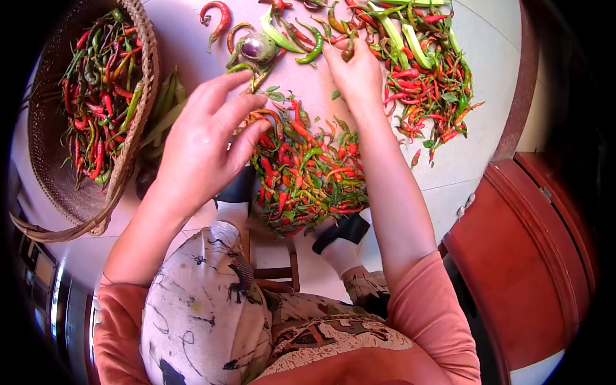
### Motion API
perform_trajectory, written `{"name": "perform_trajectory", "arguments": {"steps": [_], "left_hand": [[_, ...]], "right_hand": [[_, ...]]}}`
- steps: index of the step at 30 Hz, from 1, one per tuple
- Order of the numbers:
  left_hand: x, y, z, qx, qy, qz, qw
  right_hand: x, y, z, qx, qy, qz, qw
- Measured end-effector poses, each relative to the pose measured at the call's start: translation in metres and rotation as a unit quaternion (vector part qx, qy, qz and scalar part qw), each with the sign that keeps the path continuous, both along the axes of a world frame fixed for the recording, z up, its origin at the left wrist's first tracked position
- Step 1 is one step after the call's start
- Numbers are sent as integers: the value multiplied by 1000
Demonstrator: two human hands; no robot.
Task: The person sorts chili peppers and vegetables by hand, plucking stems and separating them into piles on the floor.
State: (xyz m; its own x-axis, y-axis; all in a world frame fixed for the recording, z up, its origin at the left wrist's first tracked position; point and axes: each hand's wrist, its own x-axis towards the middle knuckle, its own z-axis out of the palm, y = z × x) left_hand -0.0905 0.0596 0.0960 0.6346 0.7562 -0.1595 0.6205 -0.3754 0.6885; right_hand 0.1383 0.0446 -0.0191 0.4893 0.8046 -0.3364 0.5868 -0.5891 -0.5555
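My left hand (208, 131) hovers over the left edge of the near pile of red and green chillies (308, 176), fingers apart and curved, with nothing held. Farther forward and to the right, my right hand (353, 67) has its fingers pinched at a dark green-brown chilli (348, 48). A curved green chilli (312, 46) lies just left of my right fingertips. Beyond my left hand sits a small purple and white eggplant (256, 48), beside a pale green okra pod (279, 33).
A woven basket (149, 64) holding chillies stands at the left, with more green pods (168, 106) beside it. A larger chilli heap (430, 83) with okra lies at the right. Red wooden furniture (520, 250) stands at the lower right. My shoes flank the near pile.
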Motion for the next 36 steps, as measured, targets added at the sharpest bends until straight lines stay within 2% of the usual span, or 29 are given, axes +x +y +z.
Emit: {"name": "perform_trajectory", "arguments": {"steps": [2, 4, 6, 8, 9, 12, 15, 19, 22, 23, 24, 25, 26, 28, 30, 32, 33, 35, 36], "left_hand": [[1, -2, -2, -12, -5, -2, 1000], [2, -4, -6, -37, -16, 0, 999], [2, -3, -7, -48, -22, -4, 999], [2, -3, -9, -81, -35, -4, 996], [2, -3, -10, -81, -36, -3, 996], [3, -5, -18, -148, -71, 17, 986], [7, -10, -31, -285, -71, 61, 954], [7, -17, -38, -283, -93, 54, 953], [5, -15, -42, -243, -82, 60, 965], [4, -13, -48, -83, -32, 24, 996], [5, -8, -56, 81, 19, -12, 996], [7, -3, -64, 130, 47, -18, 990], [10, 3, -73, 130, 47, -19, 990], [20, 14, -90, 228, 72, 36, 970], [23, 27, -109, 241, 84, 27, 967], [20, 31, -121, 254, 98, 19, 962], [20, 33, -121, 228, 108, 14, 968], [17, 33, -118, 202, 118, 9, 972], [15, 31, -114, 183, 90, 22, 979]], "right_hand": [[-10, 11, -9, -26, 4, 6, 1000], [-17, 14, -19, -43, -51, 36, 997], [-18, 14, -21, -47, -71, 25, 996], [-12, 13, -14, -59, 10, -10, 998], [-10, 13, -13, -57, -35, -32, 997], [0, -5, -2, -70, -25, -10, 997], [-6, -8, 0, -58, -7, -2, 998], [-17, 2, -14, -80, -58, 39, 994], [-13, 5, -16, -101, -75, 44, 991], [-10, 2, -13, -119, -59, 33, 991], [-6, 1, -8, -135, -44, 22, 990], [-2, -3, -5, -129, 1, -7, 992], [2, -8, -3, -129, 1, -8, 992], [7, -14, 7, -132, 72, -74, 986], [11, -25, -4, -111, 72, -92, 987], [10, -31, 7, -67, 255, -169, 950], [10, -32, 10, -68, 254, -168, 950], [10, -32, 13, -59, 338, -174, 923], [11, -32, 9, -59, 338, -174, 923]]}}
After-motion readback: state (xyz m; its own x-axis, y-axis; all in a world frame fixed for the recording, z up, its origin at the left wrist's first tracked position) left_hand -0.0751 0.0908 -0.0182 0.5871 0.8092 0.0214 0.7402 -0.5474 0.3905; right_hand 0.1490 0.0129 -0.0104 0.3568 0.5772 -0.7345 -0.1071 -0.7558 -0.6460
